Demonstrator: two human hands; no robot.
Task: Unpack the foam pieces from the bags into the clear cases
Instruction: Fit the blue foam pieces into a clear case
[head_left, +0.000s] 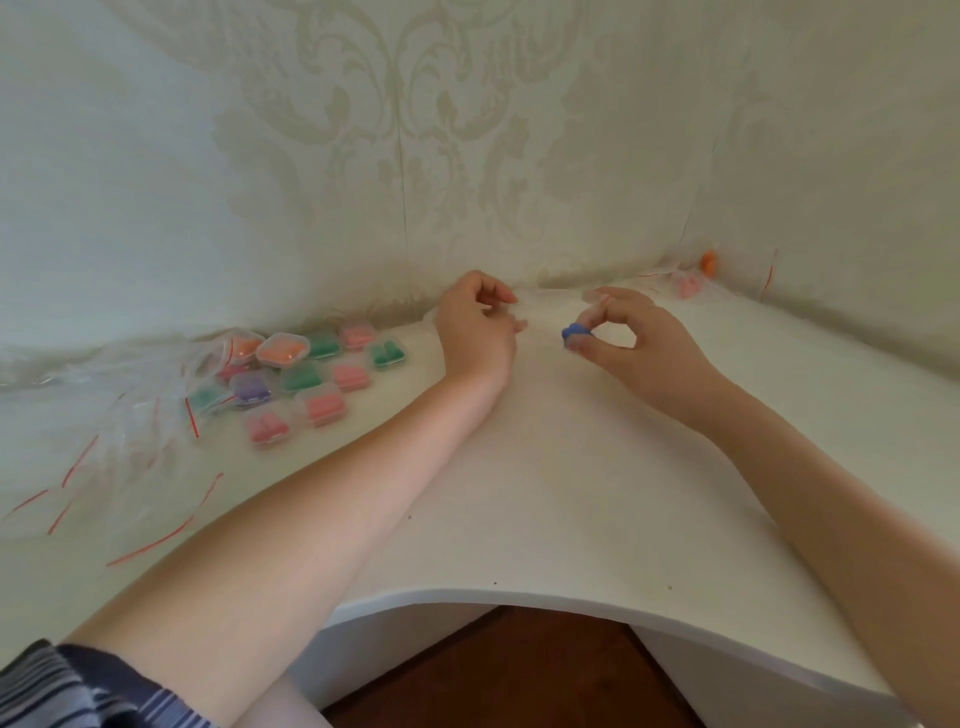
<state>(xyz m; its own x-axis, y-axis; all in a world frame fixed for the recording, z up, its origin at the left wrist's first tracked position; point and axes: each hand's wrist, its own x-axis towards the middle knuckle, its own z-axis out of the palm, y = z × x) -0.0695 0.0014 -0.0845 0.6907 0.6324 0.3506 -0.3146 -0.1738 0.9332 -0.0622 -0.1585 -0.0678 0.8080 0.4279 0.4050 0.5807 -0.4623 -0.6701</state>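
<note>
A: What were the hands doing at that point?

B: The right hand (631, 340) pinched a blue foam piece (572, 332) between thumb and fingertip, held just above the tabletop (545, 493). Something clear, perhaps a bag, seemed to sit in its fingers too, but it was too faint to be sure. The left hand (475, 325) was near it, fingers loosely curled. Whether it held anything clear I could not tell.

A: So where did the blue piece go?

B: Nowhere yet. It was out of its bag, by my reading, but not in a case. I could not make out an open case between the hands.

A: How much was already done?

B: A good deal, I judged. To the left lay a cluster of clear cases (306, 379), about 12, lids apparently shut, each showing foam inside: orange, green, pink and 1 purple (249, 388). Beside them, further left, was a heap of clear bags with red strips (104, 441), which looked emptied.

A: And what was left?

B: At the far right corner, against the wall (467, 130), a few bags (691, 280) still held pieces: 1 pink, 1 orange (707, 261). Those, plus the blue one in hand, seemed to be the remainder. So the job looked close to finished.
</note>
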